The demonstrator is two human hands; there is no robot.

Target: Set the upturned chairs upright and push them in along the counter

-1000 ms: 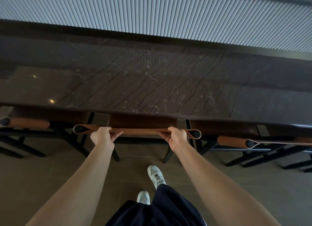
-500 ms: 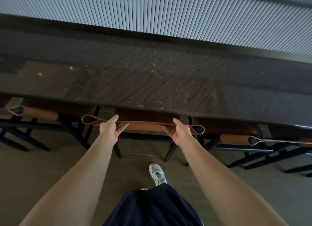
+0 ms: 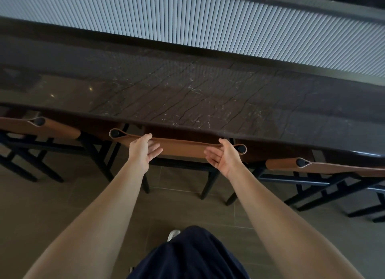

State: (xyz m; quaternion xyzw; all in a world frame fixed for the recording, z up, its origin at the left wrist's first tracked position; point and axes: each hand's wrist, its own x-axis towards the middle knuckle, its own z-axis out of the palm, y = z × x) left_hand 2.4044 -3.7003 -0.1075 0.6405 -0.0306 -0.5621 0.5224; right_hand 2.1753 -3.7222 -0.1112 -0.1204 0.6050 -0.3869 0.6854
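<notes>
Head cam looks straight down over a long dark marble table [image 3: 187,95] with pale veins, and behind it runs a ribbed light-coloured panel [image 3: 208,22]. Right below the near edge sits the middle chair [image 3: 181,148], upright, its tan leather back strap stretched between two black posts, seat tucked in under the table edge so only the back and the dark legs show. Left hand [image 3: 142,151] is at the left part of that strap with its grip loose, fingers spread and open, thumb side up against the top edge of the leather, not wrapped round it. Right hand [image 3: 225,155] is at the right end, just beside the black post cap, also open, palm turned up-ish with the fingers splayed; thumb side seems to touch the strap, hard to say for sure. Another chair on the left [image 3: 52,130] and one on the right [image 3: 325,168] stand upright too, same tan backs and black frames, both close along the table. Floor [image 3: 52,205] is brownish-grey tile. Bottom of the shot has dark shorts [image 3: 187,255] and a bit of a white shoe [image 3: 173,234].
</notes>
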